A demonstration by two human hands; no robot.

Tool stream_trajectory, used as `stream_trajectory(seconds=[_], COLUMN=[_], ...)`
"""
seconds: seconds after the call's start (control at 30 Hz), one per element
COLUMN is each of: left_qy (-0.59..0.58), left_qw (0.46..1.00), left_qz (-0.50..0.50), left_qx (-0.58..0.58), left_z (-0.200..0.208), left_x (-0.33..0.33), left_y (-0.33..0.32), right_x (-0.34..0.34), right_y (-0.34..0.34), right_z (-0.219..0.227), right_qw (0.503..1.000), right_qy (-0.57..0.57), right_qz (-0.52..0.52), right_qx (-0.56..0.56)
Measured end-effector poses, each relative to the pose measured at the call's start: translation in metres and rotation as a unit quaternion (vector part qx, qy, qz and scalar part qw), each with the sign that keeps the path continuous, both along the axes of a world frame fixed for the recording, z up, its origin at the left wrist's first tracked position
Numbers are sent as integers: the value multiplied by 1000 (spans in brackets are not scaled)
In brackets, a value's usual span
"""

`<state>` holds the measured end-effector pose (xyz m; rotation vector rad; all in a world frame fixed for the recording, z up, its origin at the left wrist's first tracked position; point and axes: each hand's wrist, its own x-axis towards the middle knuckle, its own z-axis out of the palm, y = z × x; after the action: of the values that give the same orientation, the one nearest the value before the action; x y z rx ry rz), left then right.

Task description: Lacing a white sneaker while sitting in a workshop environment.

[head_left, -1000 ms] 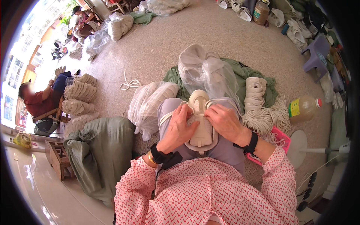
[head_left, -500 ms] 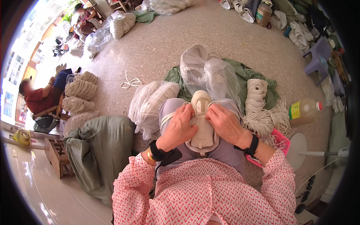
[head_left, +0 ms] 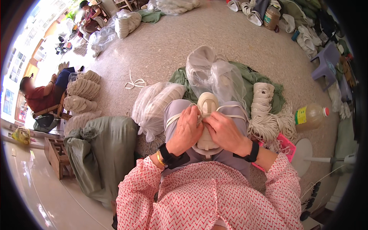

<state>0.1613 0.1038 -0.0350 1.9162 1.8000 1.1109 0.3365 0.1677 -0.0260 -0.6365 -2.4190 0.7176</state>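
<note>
A cream shoe upper [head_left: 208,101] lies between my thighs, toe pointing away from me, its tongue toward my body. A pale shoelace [head_left: 234,116] runs from it across both thighs. My left hand [head_left: 185,129] is closed at the left eyelet edge, fingertips pinched on the lace. My right hand [head_left: 227,133] pinches at the middle of the shoe, close beside the left fingertips, and seems to hold the lace too. My hands cover most of the eyelet rows.
Bagged shoe uppers [head_left: 155,105] and a green cloth [head_left: 268,76] lie ahead. To the right are stacked uppers [head_left: 262,97], a lace bundle [head_left: 264,126], a pink basket [head_left: 285,145] and a bottle [head_left: 311,117]. A green sack [head_left: 111,153] stands left. Two people sit farther off.
My right hand has moved left over the shoe's middle, so both hands are now close together. The left hand has shifted only slightly. The shoe upper stays between my thighs.
</note>
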Motion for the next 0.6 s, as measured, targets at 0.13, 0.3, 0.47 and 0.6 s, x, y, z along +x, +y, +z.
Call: stream_trajectory(seconds=[0.13,0.3,0.47,0.6], left_qy=[15,46,63,89], left_qw=[1000,998,997,994], left_qz=[-4,-2,-24,-58], left_qx=[-21,-46,-42,-28], left_z=[0,6,7,3], left_x=[-1,3,4,4], left_y=[-2,-5,-6,-3], right_x=[-10,-14,-19,-21], right_y=[2,0,-2,-2], right_z=[-5,-3,-5,-8], right_qw=[999,997,993,992], right_qy=[-22,-27,-53,-47], right_qz=[-37,-70,-100,-110], right_qx=[21,2,-13,-28])
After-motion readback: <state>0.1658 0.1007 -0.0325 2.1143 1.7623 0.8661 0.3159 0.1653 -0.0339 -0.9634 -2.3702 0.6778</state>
